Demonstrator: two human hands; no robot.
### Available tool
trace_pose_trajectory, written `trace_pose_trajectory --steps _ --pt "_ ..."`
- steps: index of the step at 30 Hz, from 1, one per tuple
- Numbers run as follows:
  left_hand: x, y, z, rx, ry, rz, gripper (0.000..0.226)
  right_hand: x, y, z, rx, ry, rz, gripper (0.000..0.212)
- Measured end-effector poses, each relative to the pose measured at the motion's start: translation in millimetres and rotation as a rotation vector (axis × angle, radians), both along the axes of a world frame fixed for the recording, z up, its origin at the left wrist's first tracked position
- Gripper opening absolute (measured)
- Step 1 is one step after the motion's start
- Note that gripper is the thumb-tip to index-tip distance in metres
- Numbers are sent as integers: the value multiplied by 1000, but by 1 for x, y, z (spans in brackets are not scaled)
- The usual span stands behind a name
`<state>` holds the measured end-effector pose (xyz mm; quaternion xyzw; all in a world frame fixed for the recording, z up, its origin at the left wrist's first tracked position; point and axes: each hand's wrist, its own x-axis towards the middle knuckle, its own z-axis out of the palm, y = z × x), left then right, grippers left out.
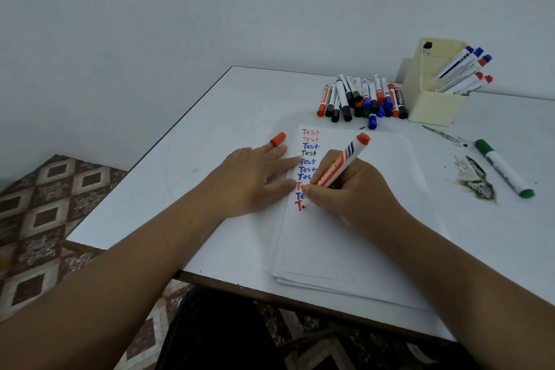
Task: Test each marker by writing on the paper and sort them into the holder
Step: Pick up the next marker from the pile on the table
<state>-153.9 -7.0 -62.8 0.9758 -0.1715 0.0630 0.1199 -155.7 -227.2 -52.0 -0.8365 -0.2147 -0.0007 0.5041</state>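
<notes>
- From where I was watching, the right hand had its fingers curled tight round an orange-and-white whiteboard marker with an orange end plug, tip down on the stack of white paper sheets.
- The tip itself was hidden behind the fingers, but it sat at the bottom of a column of red, blue and black "Test" words, right by a half-done red letter.
- The left hand lay flat and open, fingers straight, pressing the paper's left edge.
- One of its fingertips wore a small orange marker cap like a thimble, poking out past the paper onto the white tabletop.
- The cream plastic pen holder stood at the far right, with a handful of white markers with blue and orange caps leaning out of it.
- Just left of the holder lay a loose pile of black, blue, red and green markers.
- A green-capped white marker lay on its own to the right, near a dark scorched-looking patch on the table.
</notes>
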Motion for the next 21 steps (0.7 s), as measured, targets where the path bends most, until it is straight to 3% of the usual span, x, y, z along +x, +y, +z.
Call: trace_pose_trajectory --steps 17,21 --pt "-1 0 2 0 17 22 73 -2 0 5 17 1 -39 19" --pt "-2 -2 4 20 16 11 66 -3 -1 7 4 43 -38 17"
